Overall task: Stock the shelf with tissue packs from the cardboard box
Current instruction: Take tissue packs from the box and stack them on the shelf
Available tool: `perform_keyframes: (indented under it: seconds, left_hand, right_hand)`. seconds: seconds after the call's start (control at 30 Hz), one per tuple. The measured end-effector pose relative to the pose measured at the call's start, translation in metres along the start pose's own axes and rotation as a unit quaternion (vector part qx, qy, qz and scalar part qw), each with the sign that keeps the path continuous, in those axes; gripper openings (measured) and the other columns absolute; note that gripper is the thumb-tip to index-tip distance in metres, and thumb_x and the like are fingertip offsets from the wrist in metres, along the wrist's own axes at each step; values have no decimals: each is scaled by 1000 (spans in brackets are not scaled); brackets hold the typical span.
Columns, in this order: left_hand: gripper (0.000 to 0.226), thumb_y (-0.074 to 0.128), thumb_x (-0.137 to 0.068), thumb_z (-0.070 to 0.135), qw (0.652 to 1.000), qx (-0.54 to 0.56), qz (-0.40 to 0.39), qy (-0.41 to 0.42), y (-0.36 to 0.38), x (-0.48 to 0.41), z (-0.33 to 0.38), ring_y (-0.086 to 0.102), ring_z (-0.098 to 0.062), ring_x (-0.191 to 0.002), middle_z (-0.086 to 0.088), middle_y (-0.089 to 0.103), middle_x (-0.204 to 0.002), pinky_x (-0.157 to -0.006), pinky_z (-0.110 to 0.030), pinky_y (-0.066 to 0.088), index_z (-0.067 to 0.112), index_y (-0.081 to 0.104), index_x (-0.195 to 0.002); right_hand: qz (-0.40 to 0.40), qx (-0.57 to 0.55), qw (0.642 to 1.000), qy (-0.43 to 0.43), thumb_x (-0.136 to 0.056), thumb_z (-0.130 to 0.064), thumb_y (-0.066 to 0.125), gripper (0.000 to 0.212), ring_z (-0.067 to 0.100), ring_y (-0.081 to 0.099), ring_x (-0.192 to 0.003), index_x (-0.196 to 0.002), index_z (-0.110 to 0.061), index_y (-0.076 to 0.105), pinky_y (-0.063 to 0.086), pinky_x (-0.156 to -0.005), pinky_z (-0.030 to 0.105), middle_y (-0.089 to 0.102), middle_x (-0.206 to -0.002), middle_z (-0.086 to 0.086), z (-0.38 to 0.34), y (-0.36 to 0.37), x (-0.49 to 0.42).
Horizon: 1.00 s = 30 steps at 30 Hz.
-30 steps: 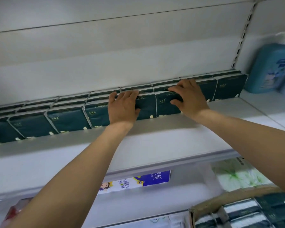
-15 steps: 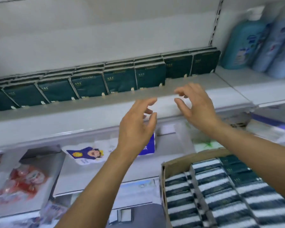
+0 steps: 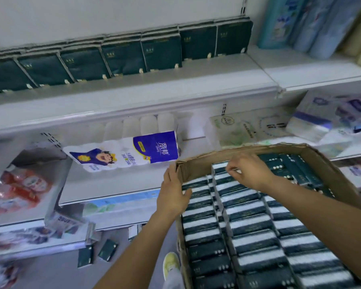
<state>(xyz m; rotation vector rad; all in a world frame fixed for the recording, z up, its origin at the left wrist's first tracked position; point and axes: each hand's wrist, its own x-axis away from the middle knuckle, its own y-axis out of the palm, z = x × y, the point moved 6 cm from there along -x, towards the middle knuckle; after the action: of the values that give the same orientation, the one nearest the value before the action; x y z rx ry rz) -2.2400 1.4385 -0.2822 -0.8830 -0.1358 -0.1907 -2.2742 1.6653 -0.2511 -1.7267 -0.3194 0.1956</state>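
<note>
While the left hand (image 3: 173,192) clasps the box (image 3: 279,148) wall, seemingly to steady it, the right hand (image 3: 249,172) pinches a far-row pack (image 3: 219,168) for lifting. Box: nearly full, below shelf (image 3: 154,86). Shelf: one upright row at back.

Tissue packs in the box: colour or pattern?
The tissue packs are dark green with white stripes; head view shows it best.
</note>
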Motion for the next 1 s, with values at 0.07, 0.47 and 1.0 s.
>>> perform_keyframes:
  seconds: [0.07,0.47,1.0]
  left_hand:
    - [90,56,-92,18,999,-21,-33,-24,17,8,-9,44,-31,-128,-10,11,-159,-90,-38,45,12,-11,-153]
    - [97,55,-86,3,996,-69,-1,-63,27,13,-15,61,-30,-91,-8,31,-148,-64,-39,48,24,-12,-153]
    - [83,56,-92,19,996,-17,-25,-80,20,9,-12,47,-29,-124,-9,31,-148,-94,-40,46,22,-1,-154]
  right_hand:
    - [-38,9,999,29,-93,-13,48,28,23,48,-76,-66,-22,51,28,-62,31,51,-73,-2,13,17,4]
    - [-119,125,983,55,-87,-29,68,35,24,43,-122,-119,-18,60,43,-93,37,50,-128,4,28,49,-5]
    - [-32,-388,919,60,-94,-21,61,10,12,65,-88,-103,-22,65,50,-76,23,70,-94,-4,9,-22,-10]
